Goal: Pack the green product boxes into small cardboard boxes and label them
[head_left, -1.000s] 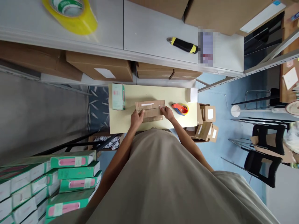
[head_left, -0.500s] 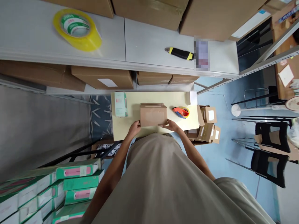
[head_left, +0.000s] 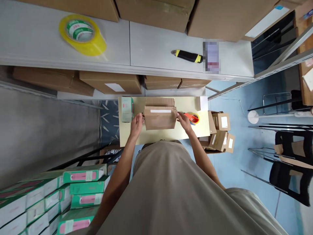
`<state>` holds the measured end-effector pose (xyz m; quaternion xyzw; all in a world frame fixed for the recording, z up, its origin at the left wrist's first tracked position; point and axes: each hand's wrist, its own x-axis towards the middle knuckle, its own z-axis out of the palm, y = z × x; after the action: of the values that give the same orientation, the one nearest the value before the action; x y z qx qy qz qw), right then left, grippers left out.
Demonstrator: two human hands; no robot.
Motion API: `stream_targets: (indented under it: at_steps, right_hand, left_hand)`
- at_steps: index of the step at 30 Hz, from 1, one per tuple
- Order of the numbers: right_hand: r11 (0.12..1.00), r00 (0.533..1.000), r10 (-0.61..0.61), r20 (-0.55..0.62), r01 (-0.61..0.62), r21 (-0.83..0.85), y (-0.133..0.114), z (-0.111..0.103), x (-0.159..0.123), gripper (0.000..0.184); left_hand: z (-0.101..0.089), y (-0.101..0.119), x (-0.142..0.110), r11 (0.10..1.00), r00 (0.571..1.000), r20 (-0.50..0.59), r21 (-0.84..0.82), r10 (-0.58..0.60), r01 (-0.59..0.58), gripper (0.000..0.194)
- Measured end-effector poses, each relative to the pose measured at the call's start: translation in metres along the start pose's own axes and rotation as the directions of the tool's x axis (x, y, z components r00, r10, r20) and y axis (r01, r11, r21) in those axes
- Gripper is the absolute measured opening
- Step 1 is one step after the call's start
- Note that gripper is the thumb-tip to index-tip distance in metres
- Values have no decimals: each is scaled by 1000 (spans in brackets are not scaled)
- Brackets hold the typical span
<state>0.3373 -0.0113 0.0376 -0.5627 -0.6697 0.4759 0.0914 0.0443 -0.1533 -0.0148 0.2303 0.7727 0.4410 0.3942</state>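
A small brown cardboard box with a white label strip lies on the cream table before me, a flap standing out along its far side. At its left side my left hand has bent fingers against the cardboard near the far corner. My right hand grips the right edge with thumb and fingers. Just right of that hand is an orange tape dispenser holding a tape roll. A green-and-white carton rests at the table's left end.
Above the table runs a grey shelf bearing a yellow tape roll, a black-and-yellow utility knife and large cartons. Stacked green-and-white boxes stand at lower left. Open cartons sit right of the table, with black chairs beyond.
Both hands have moved from the box's near corners up along its sides. The box's labelled face and far flap now show, so it has been turned or tipped.
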Motion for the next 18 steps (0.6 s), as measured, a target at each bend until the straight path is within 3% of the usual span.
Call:
stream_targets:
  at_steps: [3,6,10,13,16,18]
  right_hand:
    - [988,1000,11,14,-13,152,4,-2,-13,78]
    - [978,994,63,89,-80,194,8,3,-18,81]
    - [982,991,110,80,-121,143,8,9,-10,72]
    - [992,992,114,53,-117,49,1,12,-2,64]
    - [987,995,95,-6,-95,-130,-12,25,3,75]
    - [959,996,39,-74,-58,-278,-21,37,4,80]
  left_hand:
    - [-4,1,-21,998,1000,-25,-59,17,-18,68]
    - [1,1,-37,998,999,29,-47,35,-34,61]
    - [9,2,-46,990,992,106,117,65,-77,49]
    - [15,4,-48,948,987,123,288,107,-138,23]
    - [27,8,-53,878,975,113,424,193,-223,58]
    - [36,14,-57,817,955,148,495,258,-297,67]
